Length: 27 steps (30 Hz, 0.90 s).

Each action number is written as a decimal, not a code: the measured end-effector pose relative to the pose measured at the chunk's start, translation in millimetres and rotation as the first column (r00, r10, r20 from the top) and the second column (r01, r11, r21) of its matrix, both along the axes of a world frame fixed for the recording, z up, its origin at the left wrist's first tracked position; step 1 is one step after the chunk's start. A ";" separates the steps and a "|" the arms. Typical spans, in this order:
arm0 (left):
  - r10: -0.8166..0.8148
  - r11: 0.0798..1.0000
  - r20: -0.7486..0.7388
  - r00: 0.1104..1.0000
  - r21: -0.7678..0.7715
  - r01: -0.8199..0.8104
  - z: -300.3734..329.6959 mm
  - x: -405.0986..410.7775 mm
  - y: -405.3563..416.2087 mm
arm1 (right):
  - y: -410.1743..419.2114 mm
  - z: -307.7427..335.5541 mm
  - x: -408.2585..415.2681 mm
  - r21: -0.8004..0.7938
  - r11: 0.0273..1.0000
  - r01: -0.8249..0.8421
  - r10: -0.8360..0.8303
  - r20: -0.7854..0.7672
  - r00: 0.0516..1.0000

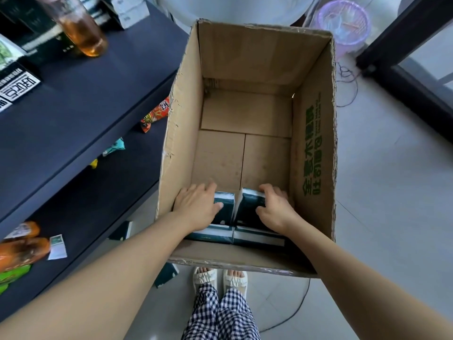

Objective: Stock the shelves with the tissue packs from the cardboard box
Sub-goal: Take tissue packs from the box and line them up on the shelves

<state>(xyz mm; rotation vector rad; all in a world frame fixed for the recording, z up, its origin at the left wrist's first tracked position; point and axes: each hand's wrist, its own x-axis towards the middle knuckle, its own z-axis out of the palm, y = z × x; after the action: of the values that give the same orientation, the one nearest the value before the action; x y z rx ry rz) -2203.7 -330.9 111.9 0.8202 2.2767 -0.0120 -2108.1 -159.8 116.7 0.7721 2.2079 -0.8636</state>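
Observation:
A large open cardboard box [316,143] stands on the floor before me, its bottom mostly bare. Dark green tissue packs lie at its near end. My left hand [196,207] grips the left tissue pack [226,207], fingers curled over its far edge. My right hand [275,209] grips the right tissue pack [247,209], which is tilted up. Two more packs [257,238] lie flat below them against the near wall. The dark shelves [73,123] stand to the left of the box.
The shelves carry a bottle of amber liquid [81,28], black boxes, and snack packets [155,114]. Two dark green packs [166,274] lie on the lowest shelf edge near the box. A purple basket [343,23] and cables lie on the tiled floor beyond. My feet stand below the box.

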 end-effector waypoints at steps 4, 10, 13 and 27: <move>-0.048 0.997 -0.033 0.998 -0.058 0.046 -5.0 -1.2 1.1 | -1.8 -6.5 -3.7 0.008 1.000 -0.027 0.027 0.049 0.998; 0.026 0.998 -0.067 0.997 0.053 -0.022 1.0 -5.7 1.3 | -3.5 -1.3 -4.9 0.129 0.992 0.003 0.003 -0.047 0.999; 0.090 0.985 -0.044 0.995 0.149 -0.083 19.1 -7.0 0.6 | -0.5 19.4 -6.6 0.188 0.982 -0.004 0.026 -0.116 0.993; 0.373 0.851 0.080 0.925 0.369 -0.375 221.3 -40.6 -32.6 | 10.9 219.6 -29.3 0.250 0.960 0.126 0.008 -0.474 0.880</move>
<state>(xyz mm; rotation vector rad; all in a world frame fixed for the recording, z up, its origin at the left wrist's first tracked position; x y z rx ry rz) -2244.2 -363.6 333.2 0.5413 2.4332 0.6276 -2137.4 -148.9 336.3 0.8265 2.7974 -0.8523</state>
